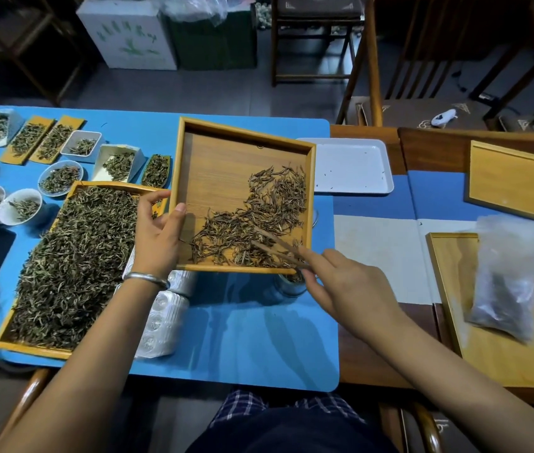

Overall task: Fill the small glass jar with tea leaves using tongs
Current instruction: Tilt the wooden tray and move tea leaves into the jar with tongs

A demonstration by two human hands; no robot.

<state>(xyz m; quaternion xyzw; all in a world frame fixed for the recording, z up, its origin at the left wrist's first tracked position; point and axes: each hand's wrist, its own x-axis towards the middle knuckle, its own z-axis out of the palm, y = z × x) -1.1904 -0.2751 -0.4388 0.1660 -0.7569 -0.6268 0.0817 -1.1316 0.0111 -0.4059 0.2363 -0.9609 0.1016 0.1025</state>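
My left hand [157, 235] grips the left rim of a square wooden tray [226, 165], holding it raised and tilted over the blue mat. Brown tea leaves [259, 220] lie heaped toward the tray's lower right corner. My right hand [350, 289] pinches thin wooden tongs [278, 248], whose tips reach into the leaves near the tray's front edge. Just under that corner stands the small glass jar [292, 284], mostly hidden by the tray and my fingers, with some leaves showing inside.
A large wooden tray of green tea [72, 266] lies at left, with several small dishes and boxes of tea [59, 178] behind it. A stack of white lids [161, 325] sits under my left wrist. A white tray [350, 165], wooden trays and a plastic bag [514, 279] lie right.
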